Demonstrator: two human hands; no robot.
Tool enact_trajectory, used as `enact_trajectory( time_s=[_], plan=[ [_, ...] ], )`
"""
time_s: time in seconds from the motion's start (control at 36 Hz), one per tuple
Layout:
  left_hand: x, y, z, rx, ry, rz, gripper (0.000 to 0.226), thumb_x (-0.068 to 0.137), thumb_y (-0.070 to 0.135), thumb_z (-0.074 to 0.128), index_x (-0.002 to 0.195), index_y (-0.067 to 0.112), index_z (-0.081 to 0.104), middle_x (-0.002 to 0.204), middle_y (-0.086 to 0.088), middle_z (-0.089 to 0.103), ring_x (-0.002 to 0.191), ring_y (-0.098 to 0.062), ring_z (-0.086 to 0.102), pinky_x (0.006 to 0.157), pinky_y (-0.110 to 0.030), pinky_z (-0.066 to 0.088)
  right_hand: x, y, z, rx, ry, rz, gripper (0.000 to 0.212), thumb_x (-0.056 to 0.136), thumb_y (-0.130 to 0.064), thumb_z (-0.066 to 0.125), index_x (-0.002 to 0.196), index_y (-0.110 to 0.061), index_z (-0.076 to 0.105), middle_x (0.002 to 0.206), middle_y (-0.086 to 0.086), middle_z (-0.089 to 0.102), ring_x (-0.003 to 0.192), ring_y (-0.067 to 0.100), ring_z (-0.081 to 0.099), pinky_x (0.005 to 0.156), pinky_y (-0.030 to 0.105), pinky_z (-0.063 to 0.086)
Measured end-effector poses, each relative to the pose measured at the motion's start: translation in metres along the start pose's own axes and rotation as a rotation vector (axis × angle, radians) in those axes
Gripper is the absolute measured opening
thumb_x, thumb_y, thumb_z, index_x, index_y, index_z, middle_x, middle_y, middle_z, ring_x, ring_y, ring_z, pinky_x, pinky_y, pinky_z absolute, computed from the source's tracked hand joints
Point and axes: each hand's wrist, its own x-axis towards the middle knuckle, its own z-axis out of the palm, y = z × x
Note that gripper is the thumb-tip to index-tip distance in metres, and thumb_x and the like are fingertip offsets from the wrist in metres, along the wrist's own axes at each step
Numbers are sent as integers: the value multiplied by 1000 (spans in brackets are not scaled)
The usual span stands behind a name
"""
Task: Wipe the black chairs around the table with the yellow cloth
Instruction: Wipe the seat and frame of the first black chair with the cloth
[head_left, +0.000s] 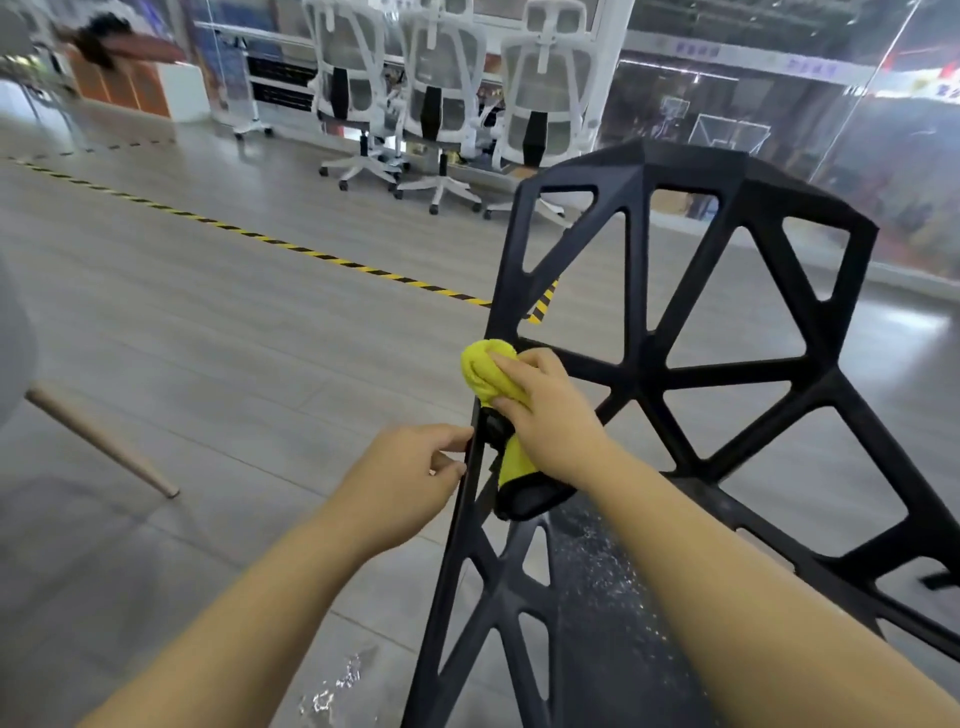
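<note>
A black chair (691, 374) with a frame of open triangles fills the right half of the view. My right hand (550, 415) is closed around the bunched yellow cloth (485, 369) and presses it against the chair's left edge bar, where back and seat meet. A black-edged end of the cloth hangs below my palm. My left hand (410, 478) pinches the same edge bar just below and to the left, thumb and fingers closed on it. The seat surface below my right arm looks wet.
Three white mesh office chairs (441, 93) stand along a glass wall at the back. A yellow-black tape line (291, 247) crosses the grey floor. A pale wooden leg (104, 441) slants in at the left. Wet spots glisten on the floor near the bottom.
</note>
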Motion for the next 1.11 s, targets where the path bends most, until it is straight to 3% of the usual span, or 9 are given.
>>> enact_trajectory(
  time_s=[0.11, 0.19, 0.36, 0.5, 0.61, 0.72, 0.83, 1.03, 1.11],
  plan=[
    [-6, -3, -3, -227, -41, -56, 48, 87, -7, 46, 100, 34, 66, 99, 18, 70, 81, 2, 66, 71, -13, 48, -37, 3, 6, 78, -90, -47, 48, 95, -22, 55, 141, -22, 43, 127, -1, 41, 117, 14, 42, 98, 19, 29],
    [-7, -3, -2, -329, -32, -101, 43, 89, -10, 43, 94, 27, 67, 96, 7, 71, 77, 0, 67, 68, -15, 52, -52, 4, 12, 61, -88, -80, 48, 94, -24, 56, 141, -23, 42, 128, -3, 41, 118, 12, 40, 100, 26, 34],
    [-10, -6, 0, -588, -28, -253, 30, 93, -9, 41, 98, 8, 66, 80, -2, 71, 69, -8, 69, 68, -23, 55, -59, 6, 23, 144, -17, -72, 47, 92, -19, 59, 137, -14, 45, 123, 4, 45, 113, 14, 44, 96, 25, 36],
    [-19, -4, 6, -578, -44, -263, 27, 97, -1, 41, 102, 9, 65, 73, -2, 68, 61, -8, 65, 60, -23, 54, -102, 7, 33, 108, -32, -139, 50, 88, -34, 55, 135, -19, 48, 118, 1, 47, 102, 17, 51, 87, 29, 44],
    [-29, -5, 16, -510, -38, -237, 27, 96, 7, 48, 93, 27, 66, 66, 3, 62, 56, -7, 59, 55, -23, 55, -140, 10, 40, 88, -163, -220, 52, 87, -44, 46, 137, -35, 35, 123, 0, 44, 95, 26, 55, 78, 43, 51],
    [-36, -12, 22, -485, -36, -207, 30, 95, 10, 52, 99, 38, 63, 73, -4, 60, 59, -8, 57, 55, -19, 52, -150, 7, 45, 46, -111, -229, 49, 87, -43, 44, 134, -33, 36, 119, 5, 47, 93, 27, 56, 71, 44, 53],
    [-33, -8, 25, -487, 8, -160, 30, 93, 7, 54, 95, 34, 65, 83, -8, 63, 71, -12, 59, 62, -23, 57, -140, 6, 49, 84, -12, -161, 45, 83, -44, 47, 127, -36, 41, 115, -2, 45, 93, 25, 53, 71, 43, 51],
    [-6, -6, 31, -410, 14, -86, 30, 92, 3, 55, 90, 30, 68, 84, -20, 69, 69, -18, 60, 64, -33, 58, -122, 16, 47, 109, 58, -107, 45, 79, -33, 61, 121, -37, 45, 112, -2, 47, 98, 27, 52, 79, 40, 48],
    [14, -5, 36, -379, 42, -95, 23, 90, 2, 58, 103, 19, 67, 74, -6, 69, 63, -12, 61, 62, -29, 57, -110, 21, 43, 91, 79, -61, 46, 78, -31, 62, 121, -35, 47, 112, -1, 49, 96, 26, 53, 77, 36, 45]
  ],
)
